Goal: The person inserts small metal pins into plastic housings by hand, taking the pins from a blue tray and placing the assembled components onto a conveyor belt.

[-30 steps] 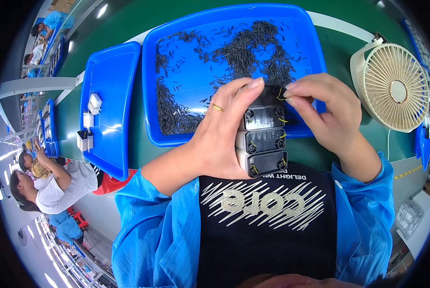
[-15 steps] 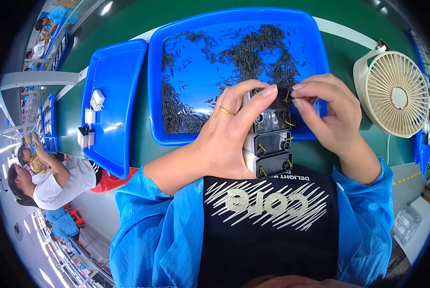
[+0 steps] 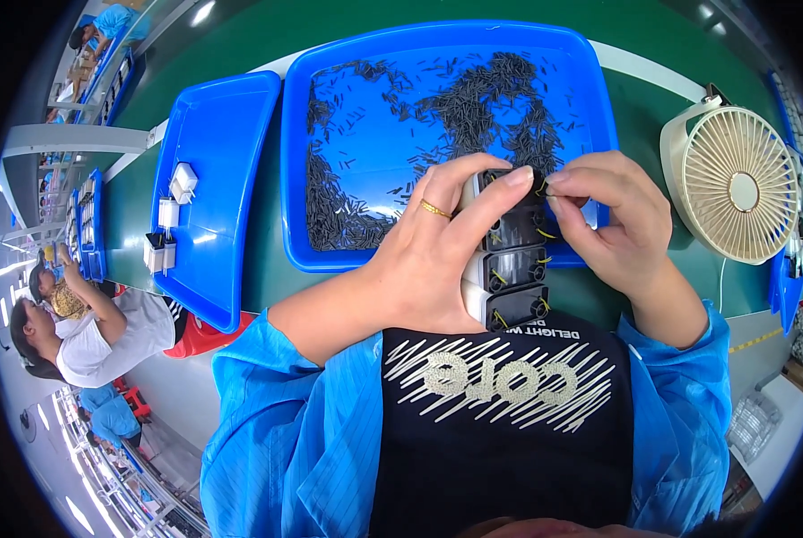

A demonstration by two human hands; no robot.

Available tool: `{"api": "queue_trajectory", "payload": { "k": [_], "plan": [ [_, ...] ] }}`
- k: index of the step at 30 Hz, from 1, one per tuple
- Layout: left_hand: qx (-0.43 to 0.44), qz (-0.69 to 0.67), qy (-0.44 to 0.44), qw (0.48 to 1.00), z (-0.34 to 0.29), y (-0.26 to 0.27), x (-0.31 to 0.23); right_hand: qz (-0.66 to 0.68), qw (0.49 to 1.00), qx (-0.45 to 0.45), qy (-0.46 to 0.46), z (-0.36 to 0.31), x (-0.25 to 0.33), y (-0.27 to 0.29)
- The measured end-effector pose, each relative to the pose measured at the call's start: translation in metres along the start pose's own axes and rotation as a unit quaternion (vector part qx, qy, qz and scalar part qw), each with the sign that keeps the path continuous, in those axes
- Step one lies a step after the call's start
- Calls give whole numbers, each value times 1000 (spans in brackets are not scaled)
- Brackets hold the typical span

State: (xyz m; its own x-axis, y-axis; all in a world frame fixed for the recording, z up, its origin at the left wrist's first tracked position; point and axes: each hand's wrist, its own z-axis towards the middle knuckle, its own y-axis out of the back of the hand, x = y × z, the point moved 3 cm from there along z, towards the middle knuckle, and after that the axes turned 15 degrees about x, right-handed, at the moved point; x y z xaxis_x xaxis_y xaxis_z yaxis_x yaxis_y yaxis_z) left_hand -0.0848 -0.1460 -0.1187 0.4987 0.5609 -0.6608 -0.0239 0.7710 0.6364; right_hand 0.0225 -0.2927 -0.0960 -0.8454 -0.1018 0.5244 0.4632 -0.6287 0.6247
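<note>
My left hand [image 3: 410, 247] is closed around a stacked row of small white housings with black open faces [image 3: 518, 268]. Its thumb and fingers press the far end of the row, and a gold ring is on one finger. Short yellow-green wires [image 3: 499, 318] stick out of the black faces. At the row's far right corner, my right hand [image 3: 624, 224] has thumb and forefinger pinched beside a wire end; what lies between the tips is too small to make out. Beyond both hands is a large blue tray [image 3: 292, 179] with loose short black tubes [image 3: 468, 112] scattered in it.
A narrower blue tray [image 3: 231, 170] on the left carries several white housings [image 3: 168, 213]. A cream round fan [image 3: 743, 190] stands at the right on the green table [image 3: 639, 108]. Other people work at the left, one in a white shirt [image 3: 132, 332].
The row of housings and my left fingers have shifted slightly right and nearer to me. My right hand stays pinched at the row's far corner.
</note>
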Motion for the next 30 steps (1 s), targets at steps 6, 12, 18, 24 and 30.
{"api": "queue_trajectory", "payload": {
  "k": [6,12,18,24,30],
  "plan": [
    [-1,5,-9,1000,1,-1,0,-61,998,-5,20,1,2,-2],
    [20,19,10,1000,1,1,-3,-62,998,12,8,3,5,-3],
    [5,-2,-4,1000,0,-1,-2,27,998,19,-44,0,3,0],
    [10,-6,5,1000,-2,0,-3,154,984,45,-83,-8,-9,2],
    [19,-9,5,1000,-1,2,1,123,989,49,-62,-5,-9,0]
  ]
}}
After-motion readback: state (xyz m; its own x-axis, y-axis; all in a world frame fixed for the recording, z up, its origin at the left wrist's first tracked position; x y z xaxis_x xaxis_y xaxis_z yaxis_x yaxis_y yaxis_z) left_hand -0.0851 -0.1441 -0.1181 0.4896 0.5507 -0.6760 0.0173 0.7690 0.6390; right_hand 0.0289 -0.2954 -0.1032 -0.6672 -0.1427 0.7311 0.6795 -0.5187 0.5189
